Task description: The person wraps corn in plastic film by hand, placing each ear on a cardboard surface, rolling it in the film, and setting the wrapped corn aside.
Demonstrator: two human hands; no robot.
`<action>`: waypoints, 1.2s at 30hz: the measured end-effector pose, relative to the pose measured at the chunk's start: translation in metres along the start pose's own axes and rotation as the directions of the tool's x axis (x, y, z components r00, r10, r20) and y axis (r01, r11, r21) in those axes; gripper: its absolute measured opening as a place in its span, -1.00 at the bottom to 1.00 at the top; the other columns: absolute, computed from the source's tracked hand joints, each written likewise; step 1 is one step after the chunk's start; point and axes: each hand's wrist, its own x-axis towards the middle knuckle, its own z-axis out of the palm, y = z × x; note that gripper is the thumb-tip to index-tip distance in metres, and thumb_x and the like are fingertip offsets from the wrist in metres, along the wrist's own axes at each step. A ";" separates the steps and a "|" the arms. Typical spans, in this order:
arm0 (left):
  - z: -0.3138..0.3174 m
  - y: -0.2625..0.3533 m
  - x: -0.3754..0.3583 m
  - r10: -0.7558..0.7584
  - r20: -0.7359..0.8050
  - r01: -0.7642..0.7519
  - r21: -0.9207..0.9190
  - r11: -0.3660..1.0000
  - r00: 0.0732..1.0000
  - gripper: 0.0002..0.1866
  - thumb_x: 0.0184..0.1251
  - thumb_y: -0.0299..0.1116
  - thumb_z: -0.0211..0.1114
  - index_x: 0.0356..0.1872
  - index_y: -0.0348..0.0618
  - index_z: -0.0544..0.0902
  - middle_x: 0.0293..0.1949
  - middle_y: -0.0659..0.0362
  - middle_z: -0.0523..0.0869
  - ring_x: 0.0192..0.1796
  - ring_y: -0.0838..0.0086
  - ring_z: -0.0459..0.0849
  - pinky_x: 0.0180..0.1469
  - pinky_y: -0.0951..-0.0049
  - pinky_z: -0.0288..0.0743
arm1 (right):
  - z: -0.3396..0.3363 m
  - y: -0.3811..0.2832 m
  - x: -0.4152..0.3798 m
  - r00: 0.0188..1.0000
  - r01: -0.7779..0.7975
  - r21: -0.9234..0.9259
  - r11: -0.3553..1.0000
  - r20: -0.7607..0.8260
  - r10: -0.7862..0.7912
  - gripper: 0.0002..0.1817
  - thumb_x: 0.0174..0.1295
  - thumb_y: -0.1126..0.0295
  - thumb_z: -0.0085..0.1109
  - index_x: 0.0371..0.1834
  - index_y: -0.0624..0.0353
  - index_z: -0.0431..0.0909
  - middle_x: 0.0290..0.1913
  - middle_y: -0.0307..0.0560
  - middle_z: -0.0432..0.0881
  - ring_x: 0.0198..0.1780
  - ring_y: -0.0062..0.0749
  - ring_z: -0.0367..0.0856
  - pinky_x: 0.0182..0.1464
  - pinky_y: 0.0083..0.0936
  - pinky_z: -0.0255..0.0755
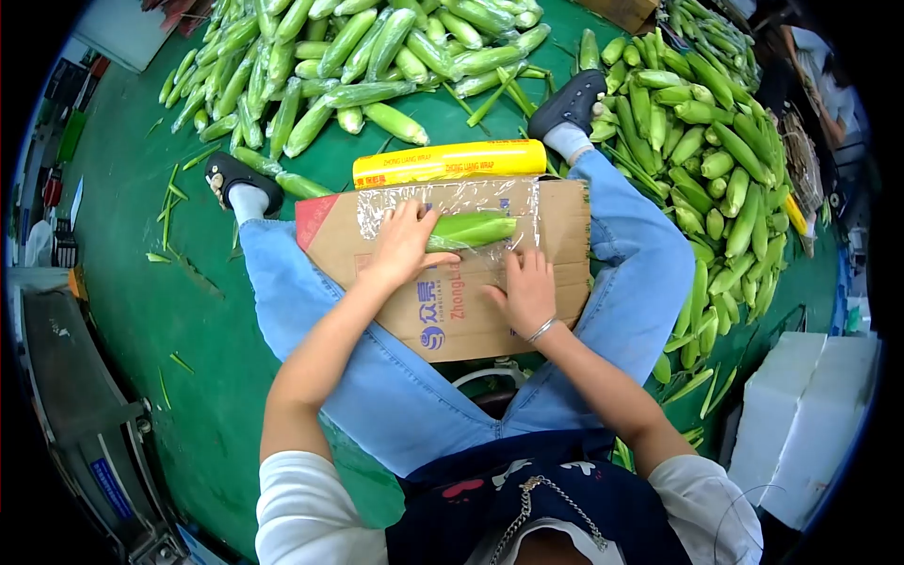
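An ear of corn in green husk lies sideways on clear plastic film, over a cardboard sheet across my lap. My left hand is closed around the corn's left end, index finger above and thumb below. Near the corn's right end, my right hand rests on the film and cardboard. Its thumb is held apart from the fingers, and I see nothing in its grasp. A yellow roll of film lies along the cardboard's far edge.
Film-wrapped corn is heaped on the green floor ahead. A large pile of corn in husks stands at the right. White foam boxes sit lower right, a dark metal machine at the left. Another person is at the far right.
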 end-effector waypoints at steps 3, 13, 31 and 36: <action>-0.002 -0.006 -0.001 0.074 0.060 -0.075 0.020 0.997 0.995 -0.30 -0.14 0.10 0.47 -0.01 -0.16 0.58 -0.21 0.04 0.47 -0.09 0.15 0.46 0.01 0.23 0.33 | 0.020 0.058 -0.003 0.988 -0.150 0.105 0.983 0.051 0.145 -0.76 0.02 0.45 0.29 -0.22 0.24 0.55 -0.38 -0.02 0.55 -0.33 -0.08 0.54 -0.24 -0.22 0.45; -0.021 0.024 -0.061 0.061 0.469 0.031 -0.185 0.982 0.881 -0.32 -0.12 -0.14 0.52 0.06 -0.24 0.50 -0.11 -0.06 0.52 -0.01 0.01 0.53 0.06 0.18 0.44 | -0.002 -0.013 -0.051 0.959 -0.078 0.457 0.886 0.276 -0.057 -0.56 0.16 0.34 0.23 0.06 0.32 0.42 -0.02 0.26 0.42 0.03 0.10 0.47 0.10 -0.24 0.40; 0.028 0.054 -0.092 -0.207 0.689 0.636 -0.455 0.623 0.695 -0.38 0.21 0.14 0.31 -0.13 -0.35 0.53 -0.48 0.04 0.63 -0.45 0.25 0.66 -0.40 0.25 0.54 | 0.048 0.001 0.034 0.726 0.119 0.416 0.902 0.583 -0.365 -0.22 0.34 -0.05 -0.14 0.46 0.29 0.01 0.51 0.15 -0.01 0.54 -0.09 -0.14 0.46 -0.07 -0.13; -0.016 0.103 -0.144 0.344 0.938 0.992 0.004 0.130 -0.048 -0.30 0.22 0.34 0.13 -0.25 -0.27 0.64 -0.55 0.11 0.63 -0.59 0.48 0.59 -0.63 0.55 0.41 | 0.055 -0.001 0.010 0.855 0.269 0.348 0.898 0.344 -0.389 -0.25 0.32 -0.04 -0.08 0.42 0.26 0.10 0.48 0.13 0.08 0.50 -0.07 0.02 0.43 -0.13 -0.04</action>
